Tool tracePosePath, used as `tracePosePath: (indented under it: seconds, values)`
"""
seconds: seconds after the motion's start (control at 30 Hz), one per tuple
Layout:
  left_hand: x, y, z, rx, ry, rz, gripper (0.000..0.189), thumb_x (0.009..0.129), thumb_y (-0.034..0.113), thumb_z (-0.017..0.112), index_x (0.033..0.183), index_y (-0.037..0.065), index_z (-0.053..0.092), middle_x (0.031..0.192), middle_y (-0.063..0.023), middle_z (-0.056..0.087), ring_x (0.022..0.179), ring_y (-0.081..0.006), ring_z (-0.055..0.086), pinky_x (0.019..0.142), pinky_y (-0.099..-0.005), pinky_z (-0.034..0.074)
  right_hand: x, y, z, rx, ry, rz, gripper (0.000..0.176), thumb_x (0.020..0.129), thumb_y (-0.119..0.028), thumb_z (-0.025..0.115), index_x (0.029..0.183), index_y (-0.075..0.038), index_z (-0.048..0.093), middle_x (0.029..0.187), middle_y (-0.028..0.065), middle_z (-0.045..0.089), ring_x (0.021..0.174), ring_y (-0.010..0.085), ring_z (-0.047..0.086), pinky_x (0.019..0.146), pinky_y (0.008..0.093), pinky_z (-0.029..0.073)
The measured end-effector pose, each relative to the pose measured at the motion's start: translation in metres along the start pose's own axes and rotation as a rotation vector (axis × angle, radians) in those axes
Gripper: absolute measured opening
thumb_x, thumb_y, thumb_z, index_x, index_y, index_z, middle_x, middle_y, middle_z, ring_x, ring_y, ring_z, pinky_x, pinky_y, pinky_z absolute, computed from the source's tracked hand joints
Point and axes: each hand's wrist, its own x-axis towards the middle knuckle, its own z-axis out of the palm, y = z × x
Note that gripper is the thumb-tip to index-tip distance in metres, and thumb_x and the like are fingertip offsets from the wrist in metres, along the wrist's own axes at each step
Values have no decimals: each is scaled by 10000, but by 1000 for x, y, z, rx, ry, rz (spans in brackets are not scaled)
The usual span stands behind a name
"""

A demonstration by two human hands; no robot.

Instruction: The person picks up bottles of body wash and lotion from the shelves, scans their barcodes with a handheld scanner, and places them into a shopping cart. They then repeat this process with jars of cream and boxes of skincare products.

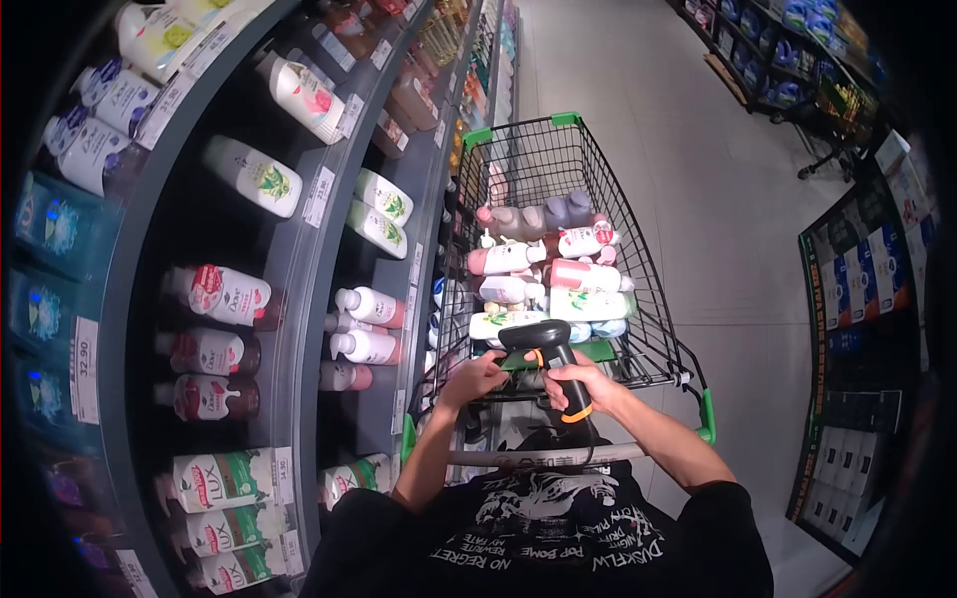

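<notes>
"Your grip?"
"My right hand wraps the scanner's handle, above the cart's near end; firm keeps it steady."
"Left hand?"
"Near the scanner; can't tell if gripping. Bottles lie beyond."

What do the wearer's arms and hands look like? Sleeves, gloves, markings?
Left hand and right hand ungloved, forearms uncovered, no watch visible. Short black sleeves on a black T-shirt with white print.
</notes>
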Motion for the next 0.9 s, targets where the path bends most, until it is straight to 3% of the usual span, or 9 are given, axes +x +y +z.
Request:
tracePosePath:
  seconds: [0.03,0.13,0.33,0.37,0.47,0.53,0.63,0.83,0.9]
  values:
    - [0,5,1,-5,-7,-79,504,842,264,681,1245,1,531,879,-137,708,819,-226,693,741,-338,520,-1,1,1,-32,48,3,464,883,-139,561,1324,-30,471,664,49,509,497,143,502,530,302,452]
    - [-5,14,2,142,-21,-38,507,841,263,680,1244,-6,531,859,-139,706,807,-245,692,751,-346,523,-5,8,9,-108,127,1,439,887,-156,568,1300,-29,487,643,47,501,492,145,497,532,313,450]
    - [-19,11,11,157,9,-78,506,811,243,677,1251,31,544,932,-187,700,877,-335,680,793,-407,524,-12,32,15,-157,288,-57,422,871,-167,577,1258,-20,492,652,54,496,490,162,474,518,317,425]
    - [-20,7,14,178,0,-72,506,806,252,679,1245,37,548,940,-186,699,889,-336,676,803,-407,521,-15,35,16,-91,303,-74,159,853,-128,621,925,-53,501,660,62,540,482,158,503,527,335,458]
    - [-30,2,22,208,-1,-65,510,794,270,684,1236,51,555,965,-185,696,919,-338,669,825,-409,515,-18,50,32,-136,379,-113,149,853,-123,616,925,-54,505,660,61,538,484,156,510,527,325,461]
    - [-38,-1,26,223,3,-64,515,786,279,688,1232,58,558,981,-185,694,937,-339,665,837,-410,511,-22,59,36,-170,371,-112,204,861,-133,602,1026,-30,540,659,58,535,490,154,515,528,314,462]
    - [-51,-5,33,204,13,-74,515,779,296,688,1220,62,562,1036,-189,682,983,-339,649,864,-411,502,-31,72,38,-202,372,-140,462,884,-164,555,1311,-1,486,657,56,529,503,153,506,539,315,459]
    - [-79,-3,49,266,-13,-108,514,759,280,682,1215,69,572,1131,-183,655,1063,-334,614,910,-419,484,-49,96,45,-211,338,-137,425,885,-158,544,1279,-6,500,616,59,506,492,158,484,526,321,441]
    - [-79,-15,56,296,10,-35,505,766,267,686,1211,59,569,1083,-178,667,1027,-333,630,885,-414,491,-50,102,45,-220,341,-150,398,885,-161,542,1254,-17,507,591,62,490,487,164,479,520,323,435]
